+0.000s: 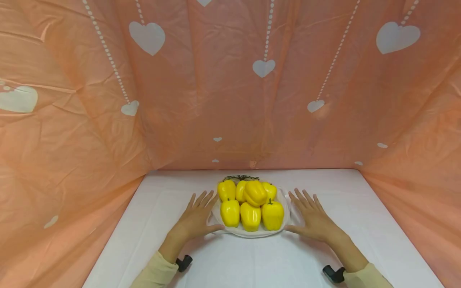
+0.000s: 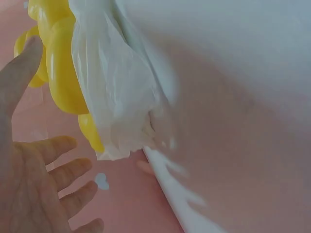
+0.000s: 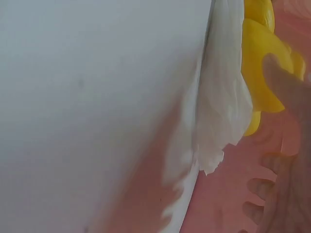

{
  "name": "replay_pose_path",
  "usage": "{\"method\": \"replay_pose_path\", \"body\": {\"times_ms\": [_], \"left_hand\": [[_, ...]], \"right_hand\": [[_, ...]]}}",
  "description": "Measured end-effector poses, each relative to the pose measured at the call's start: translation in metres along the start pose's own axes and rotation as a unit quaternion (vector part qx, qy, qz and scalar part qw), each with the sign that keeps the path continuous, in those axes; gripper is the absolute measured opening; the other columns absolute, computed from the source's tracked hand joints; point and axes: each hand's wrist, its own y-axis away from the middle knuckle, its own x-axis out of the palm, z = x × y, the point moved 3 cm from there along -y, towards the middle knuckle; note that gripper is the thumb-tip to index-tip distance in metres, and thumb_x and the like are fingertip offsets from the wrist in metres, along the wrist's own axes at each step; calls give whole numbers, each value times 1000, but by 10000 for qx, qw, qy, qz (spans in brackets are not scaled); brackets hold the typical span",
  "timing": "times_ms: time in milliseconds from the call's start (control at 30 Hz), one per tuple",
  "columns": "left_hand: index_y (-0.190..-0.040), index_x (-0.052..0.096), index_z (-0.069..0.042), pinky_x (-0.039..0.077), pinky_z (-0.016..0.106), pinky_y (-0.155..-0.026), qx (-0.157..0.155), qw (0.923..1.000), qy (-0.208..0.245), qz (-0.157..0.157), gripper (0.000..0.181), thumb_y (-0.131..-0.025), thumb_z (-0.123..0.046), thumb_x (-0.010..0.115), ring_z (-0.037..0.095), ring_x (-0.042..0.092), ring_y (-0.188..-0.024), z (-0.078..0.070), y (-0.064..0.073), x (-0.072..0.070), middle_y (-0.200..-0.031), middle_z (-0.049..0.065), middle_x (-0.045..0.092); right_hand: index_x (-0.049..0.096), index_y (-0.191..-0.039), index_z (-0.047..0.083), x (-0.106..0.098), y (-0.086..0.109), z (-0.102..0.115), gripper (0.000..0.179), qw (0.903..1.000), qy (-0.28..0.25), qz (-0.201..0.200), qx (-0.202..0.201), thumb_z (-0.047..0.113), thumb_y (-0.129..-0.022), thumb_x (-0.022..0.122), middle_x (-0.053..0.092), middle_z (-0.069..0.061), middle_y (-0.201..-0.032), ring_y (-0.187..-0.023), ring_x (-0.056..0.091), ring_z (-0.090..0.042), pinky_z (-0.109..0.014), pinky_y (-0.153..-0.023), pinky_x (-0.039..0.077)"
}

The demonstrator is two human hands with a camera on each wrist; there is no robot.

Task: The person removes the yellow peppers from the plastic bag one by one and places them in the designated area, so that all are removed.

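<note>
Several glossy yellow bell peppers (image 1: 251,216) sit together in a white plastic-covered dish (image 1: 253,235), one pepper (image 1: 255,192) lying on top of the others. To the left of the dish is my left hand (image 1: 194,216), fingers spread and straight, thumb toward its front rim. My right hand (image 1: 312,218) mirrors it on the right side, fingers also spread and thumb pointing inward. Neither palm holds anything. In the left wrist view, crinkled white plastic (image 2: 114,82) hangs around the dish's side. The right wrist view shows the same plastic (image 3: 223,92) below the peppers.
The dish stands on a white-covered table (image 1: 252,264). A dark green leafy piece (image 1: 241,177) shows behind the peppers. An orange-pink curtain (image 1: 230,100) with white hearts encloses the back and sides. Small black devices (image 1: 184,263) are strapped at both wrists.
</note>
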Motion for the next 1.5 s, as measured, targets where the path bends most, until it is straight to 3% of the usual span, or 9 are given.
{"method": "replay_pose_path", "body": {"times_ms": [400,967,1500], "left_hand": [[-167,37,-8,8,61,-133,80,10000,-35,10,101,-92,-62,78,38,24,-163,-10,-7,3,-175,14,30],[-164,41,-4,19,58,-132,310,9994,-48,-134,96,-93,-57,79,37,35,-158,-16,-11,8,-167,15,43],[-155,51,-1,28,56,-130,331,9986,130,-395,85,-92,-45,86,37,50,-146,-19,-13,10,-154,21,56]], "right_hand": [[32,-166,-1,4,-3,10,112,9995,37,70,-290,66,-88,77,27,-29,-172,-158,22,-55,-73,-127,13],[28,-168,-1,19,-8,11,117,9995,38,277,-130,68,-86,78,23,-26,-174,-160,20,-51,-70,-129,13],[27,-167,-3,22,-11,16,119,9991,36,398,-109,66,-85,80,24,-27,-173,-159,22,-51,-68,-129,15]]}}
